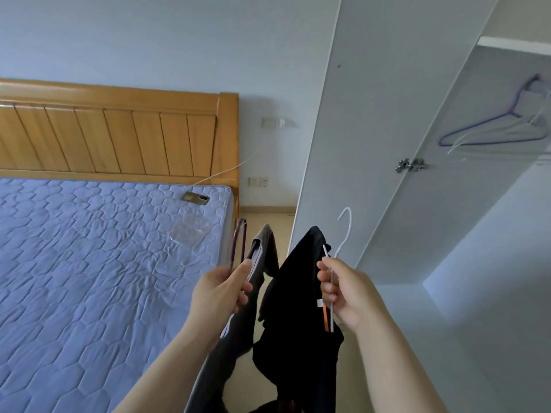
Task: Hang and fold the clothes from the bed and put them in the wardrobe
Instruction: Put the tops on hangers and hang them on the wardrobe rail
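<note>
Your left hand, low in the centre of the frame, has its fingers clamped on the neck of a purple hanger. It carries a grey garment that trails toward the bottom edge. Just right of it, your right hand pinches the stem of a white hanger, fingers closed on it. A black garment hangs from it between the two hands.

The white hanger's hook stands upright above your right hand. The hanging spot lies up and to the right of both hands, inside the wardrobe at the upper right of the frame, where an empty purple hanger and some pale ones hang. Your right hand is nearer, so the black garment looks likelier to go in first, hook leading.

The open wardrobe door rises just behind the hands. At the left of the frame lies the bed's quilted mattress, with a small brownish object near its far corner. A wooden headboard stands behind it.
</note>
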Available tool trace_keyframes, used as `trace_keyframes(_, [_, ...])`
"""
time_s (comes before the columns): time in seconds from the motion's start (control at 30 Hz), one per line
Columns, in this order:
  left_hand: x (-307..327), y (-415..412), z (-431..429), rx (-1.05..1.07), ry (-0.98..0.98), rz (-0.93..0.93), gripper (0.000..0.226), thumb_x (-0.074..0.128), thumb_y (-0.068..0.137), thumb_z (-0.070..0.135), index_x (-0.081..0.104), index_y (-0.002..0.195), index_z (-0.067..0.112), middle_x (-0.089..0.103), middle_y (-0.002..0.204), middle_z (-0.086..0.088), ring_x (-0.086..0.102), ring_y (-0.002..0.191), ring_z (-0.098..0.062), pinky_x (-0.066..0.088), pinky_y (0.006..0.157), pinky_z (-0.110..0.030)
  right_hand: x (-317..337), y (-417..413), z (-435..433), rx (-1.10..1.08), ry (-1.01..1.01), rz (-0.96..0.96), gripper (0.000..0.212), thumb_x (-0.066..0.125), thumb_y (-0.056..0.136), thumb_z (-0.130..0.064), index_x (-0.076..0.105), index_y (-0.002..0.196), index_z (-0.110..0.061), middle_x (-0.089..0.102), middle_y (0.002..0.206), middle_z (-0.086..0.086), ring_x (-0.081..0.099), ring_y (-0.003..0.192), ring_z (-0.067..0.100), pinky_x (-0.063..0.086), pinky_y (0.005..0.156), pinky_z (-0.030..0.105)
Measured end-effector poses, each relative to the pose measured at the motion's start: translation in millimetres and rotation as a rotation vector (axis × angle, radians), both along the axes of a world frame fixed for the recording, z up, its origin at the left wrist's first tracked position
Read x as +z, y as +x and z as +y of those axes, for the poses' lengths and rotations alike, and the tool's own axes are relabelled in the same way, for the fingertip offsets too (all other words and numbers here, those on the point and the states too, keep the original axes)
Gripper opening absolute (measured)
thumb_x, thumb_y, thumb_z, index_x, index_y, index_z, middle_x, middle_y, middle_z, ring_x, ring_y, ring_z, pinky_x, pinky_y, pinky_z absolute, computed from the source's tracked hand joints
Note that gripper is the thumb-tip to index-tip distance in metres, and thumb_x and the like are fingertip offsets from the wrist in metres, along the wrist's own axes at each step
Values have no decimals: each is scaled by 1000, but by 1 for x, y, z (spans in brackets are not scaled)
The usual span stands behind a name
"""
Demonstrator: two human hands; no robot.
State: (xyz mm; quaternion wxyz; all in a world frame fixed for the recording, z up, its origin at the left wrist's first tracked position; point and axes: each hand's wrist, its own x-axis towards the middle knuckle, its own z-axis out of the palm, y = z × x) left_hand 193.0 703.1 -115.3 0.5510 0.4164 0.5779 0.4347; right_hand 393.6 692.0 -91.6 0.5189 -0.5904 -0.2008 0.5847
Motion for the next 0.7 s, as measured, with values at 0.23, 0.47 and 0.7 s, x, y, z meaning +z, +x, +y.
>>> trace_keyframes(0.23, [-6, 39, 98, -200, -46, -62, 34, 61, 89, 43, 68, 90, 9, 62, 68, -4, 51, 53, -11, 41, 49, -21, 0, 43, 59, -194, -11, -33, 15, 53, 96, -13, 60, 87, -2, 51, 56, 2, 36, 36, 6, 24, 36, 17])
trace_keyframes(0.47, [-7, 105, 182, -451, 4, -34, 38, 58, 93, 41, 69, 86, 5, 61, 66, -8, 51, 58, -18, 42, 56, -29, 6, 92, 96, -445, -1, -69, 18, 48, 98, -10, 60, 87, -2, 50, 55, 2, 36, 36, 6, 25, 37, 17])
trace_keyframes(0.7, [-13, 185, 236, -659, 6, -23, 33, 58, 94, 37, 69, 87, 6, 63, 63, -4, 52, 53, -13, 43, 54, -26, 10, 153, 103, -665, 17, -101, 17, 48, 98, -8, 61, 93, 1, 51, 60, 4, 37, 47, 10, 27, 41, 18])
